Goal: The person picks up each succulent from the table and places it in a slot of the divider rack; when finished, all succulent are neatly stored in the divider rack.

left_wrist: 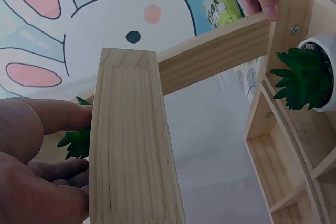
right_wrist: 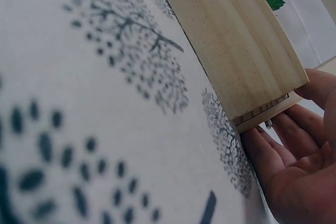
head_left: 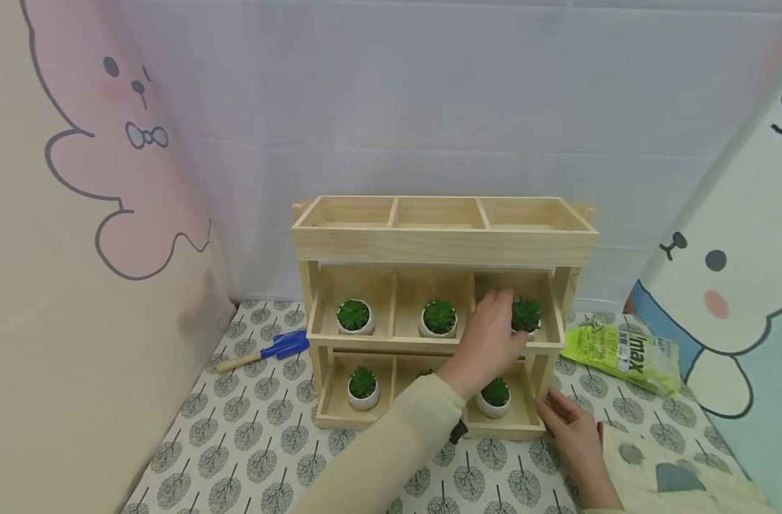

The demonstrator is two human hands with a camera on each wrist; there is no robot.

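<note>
A three-tier wooden planter rack (head_left: 442, 246) stands on the patterned cloth. In the middle tier's right compartment is a potted succulent (head_left: 526, 314), a green plant in a white pot. My left hand (head_left: 490, 339) holds it; in the left wrist view fingers curl around its leaves (left_wrist: 77, 140), and the front board (left_wrist: 131, 140) hides the pot. At the rack's lower right corner my right hand (head_left: 574, 432) grips the wood, the thumb on the face of the end board (right_wrist: 236, 40) and the fingers bent behind it.
Two more potted succulents (head_left: 439, 318) sit in the middle tier. Several stand in the bottom tier, one mostly behind my sleeve (head_left: 391, 450). A blue trowel (head_left: 285, 345) lies left of the rack; a green bag (head_left: 625, 357) lies to the right.
</note>
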